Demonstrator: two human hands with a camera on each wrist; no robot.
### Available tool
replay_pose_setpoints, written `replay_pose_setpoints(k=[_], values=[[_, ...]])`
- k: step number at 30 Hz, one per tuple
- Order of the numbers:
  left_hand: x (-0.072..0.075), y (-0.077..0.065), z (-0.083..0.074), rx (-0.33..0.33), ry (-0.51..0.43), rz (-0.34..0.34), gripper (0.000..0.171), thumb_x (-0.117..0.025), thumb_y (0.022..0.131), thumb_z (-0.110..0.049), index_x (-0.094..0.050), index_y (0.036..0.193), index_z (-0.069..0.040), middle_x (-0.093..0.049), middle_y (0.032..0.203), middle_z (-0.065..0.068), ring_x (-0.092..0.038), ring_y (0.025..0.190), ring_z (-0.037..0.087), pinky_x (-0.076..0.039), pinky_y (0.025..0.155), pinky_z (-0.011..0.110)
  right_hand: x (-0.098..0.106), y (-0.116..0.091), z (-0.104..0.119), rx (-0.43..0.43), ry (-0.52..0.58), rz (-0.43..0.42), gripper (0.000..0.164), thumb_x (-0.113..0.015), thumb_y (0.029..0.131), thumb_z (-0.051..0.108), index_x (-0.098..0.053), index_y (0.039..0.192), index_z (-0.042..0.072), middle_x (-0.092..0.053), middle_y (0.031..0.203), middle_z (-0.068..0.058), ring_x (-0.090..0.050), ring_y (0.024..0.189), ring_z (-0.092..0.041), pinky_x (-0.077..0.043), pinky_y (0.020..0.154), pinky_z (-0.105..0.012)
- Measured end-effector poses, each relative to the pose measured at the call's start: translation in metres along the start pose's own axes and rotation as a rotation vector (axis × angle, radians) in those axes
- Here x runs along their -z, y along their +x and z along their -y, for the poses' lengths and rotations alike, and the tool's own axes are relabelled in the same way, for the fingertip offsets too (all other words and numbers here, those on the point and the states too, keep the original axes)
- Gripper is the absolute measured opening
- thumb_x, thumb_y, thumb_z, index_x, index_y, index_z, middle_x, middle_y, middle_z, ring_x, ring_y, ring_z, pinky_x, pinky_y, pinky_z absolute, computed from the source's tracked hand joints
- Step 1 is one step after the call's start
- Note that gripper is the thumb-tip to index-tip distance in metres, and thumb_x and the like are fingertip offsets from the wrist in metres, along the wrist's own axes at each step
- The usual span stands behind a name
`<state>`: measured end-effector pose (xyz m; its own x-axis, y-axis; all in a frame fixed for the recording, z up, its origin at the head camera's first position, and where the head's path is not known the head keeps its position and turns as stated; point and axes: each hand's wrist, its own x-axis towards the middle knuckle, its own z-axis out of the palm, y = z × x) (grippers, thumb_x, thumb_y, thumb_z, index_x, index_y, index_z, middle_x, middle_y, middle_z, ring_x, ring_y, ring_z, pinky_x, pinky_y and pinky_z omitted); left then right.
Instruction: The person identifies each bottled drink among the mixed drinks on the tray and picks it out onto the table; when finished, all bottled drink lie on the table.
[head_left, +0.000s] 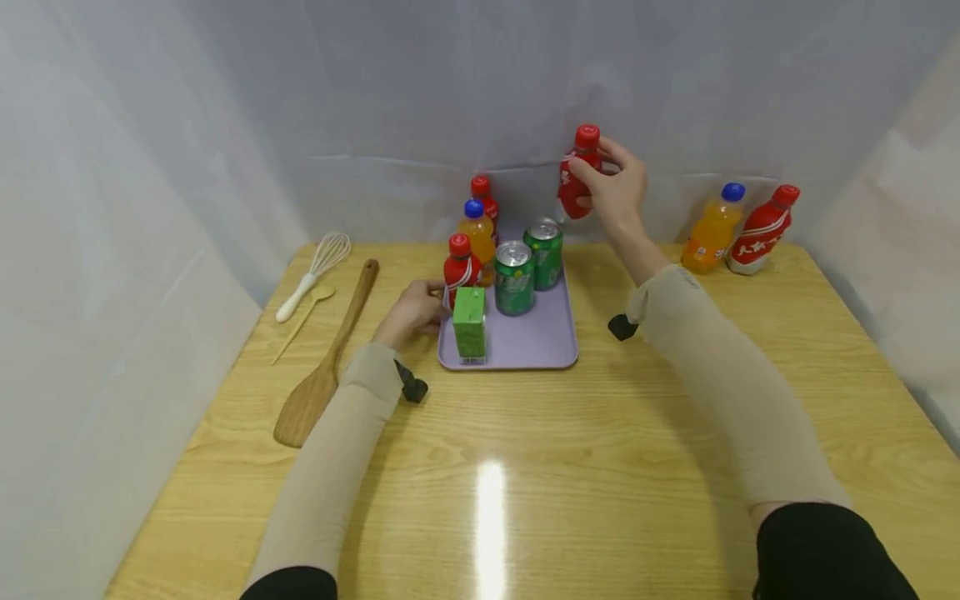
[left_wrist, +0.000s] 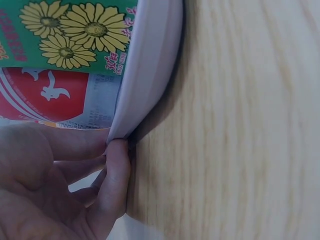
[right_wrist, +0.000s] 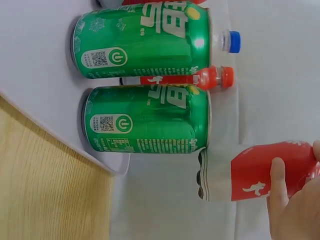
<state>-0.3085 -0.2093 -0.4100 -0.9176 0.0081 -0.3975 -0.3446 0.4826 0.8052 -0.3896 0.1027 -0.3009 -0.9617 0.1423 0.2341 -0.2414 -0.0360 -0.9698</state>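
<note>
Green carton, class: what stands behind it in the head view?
A red bottle: its cap and upper label show; the green carton hides most of its lower part.

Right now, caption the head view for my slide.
The right hand holds a red-capped bottle aloft while the left hand pinches the left edge of the lilac tray.

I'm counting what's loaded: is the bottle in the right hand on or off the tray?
Off. The right hand holds the red bottle in midair; the right wrist view shows its base clear of the tray.
</note>
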Motion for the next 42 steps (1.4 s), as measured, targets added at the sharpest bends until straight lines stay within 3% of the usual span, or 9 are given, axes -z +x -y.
replay_pose_setpoints(k=[8,16,23,29,37,42], values=[[0.001,-0.002,-0.003,-0.011,-0.003,0.004,0.072,-0.059,0.092,0.005,-0.042,0.161,-0.007,-0.064,0.138,0.025,-0.070,0.103,0.024,-0.067,0.084,0.035,0.018,-0.008,-0.001,0.092,0.016,0.079,0.043,-0.085,0.088,0.020,-0.075,0.129,0.017,-0.069,0.113,0.002,-0.067,0.089,-0.015,-0.062,0.056,-0.021],[0.001,0.002,-0.001,-0.009,-0.002,-0.001,0.072,-0.058,0.095,0.006,-0.041,0.162,-0.012,-0.057,0.151,0.023,-0.066,0.112,0.028,-0.064,0.078,0.028,0.033,-0.015,0.008,0.087,0.056,0.153,0.041,-0.083,0.090,0.019,-0.075,0.130,0.016,-0.069,0.113,0.002,-0.068,0.097,-0.017,-0.063,0.058,-0.022],[0.001,0.003,0.000,-0.005,0.011,-0.003,0.072,-0.059,0.094,0.006,-0.042,0.162,-0.011,-0.057,0.149,0.024,-0.066,0.109,0.027,-0.063,0.074,0.027,0.054,-0.021,0.011,0.056,0.059,0.196,0.038,-0.083,0.091,0.019,-0.075,0.128,0.015,-0.074,0.117,0.003,-0.070,0.102,-0.016,-0.064,0.062,-0.023],[0.003,0.003,-0.001,-0.009,0.004,0.000,0.072,-0.059,0.094,0.006,-0.042,0.162,-0.010,-0.057,0.148,0.024,-0.065,0.111,0.029,-0.064,0.076,0.028,0.078,-0.022,0.005,0.085,0.064,0.176,0.035,-0.082,0.092,0.016,-0.076,0.126,0.016,-0.074,0.112,0.006,-0.070,0.098,-0.013,-0.061,0.057,-0.020],[0.005,0.005,0.001,-0.004,-0.007,0.003,0.073,-0.058,0.095,0.006,-0.040,0.163,-0.011,-0.056,0.152,0.024,-0.066,0.114,0.029,-0.066,0.082,0.030,0.111,-0.022,0.000,0.134,0.067,0.082,0.033,-0.084,0.090,0.017,-0.078,0.122,0.015,-0.078,0.103,0.007,-0.065,0.080,-0.010,-0.053,0.051,-0.018],[0.005,0.003,-0.001,0.007,-0.005,0.007,0.073,-0.058,0.095,0.005,-0.039,0.163,-0.011,-0.056,0.150,0.024,-0.065,0.113,0.029,-0.066,0.085,0.033,0.134,-0.020,-0.004,0.115,0.091,0.034,0.034,-0.084,0.089,0.016,-0.078,0.123,0.014,-0.077,0.105,0.006,-0.063,0.083,-0.012,-0.053,0.052,-0.016]])
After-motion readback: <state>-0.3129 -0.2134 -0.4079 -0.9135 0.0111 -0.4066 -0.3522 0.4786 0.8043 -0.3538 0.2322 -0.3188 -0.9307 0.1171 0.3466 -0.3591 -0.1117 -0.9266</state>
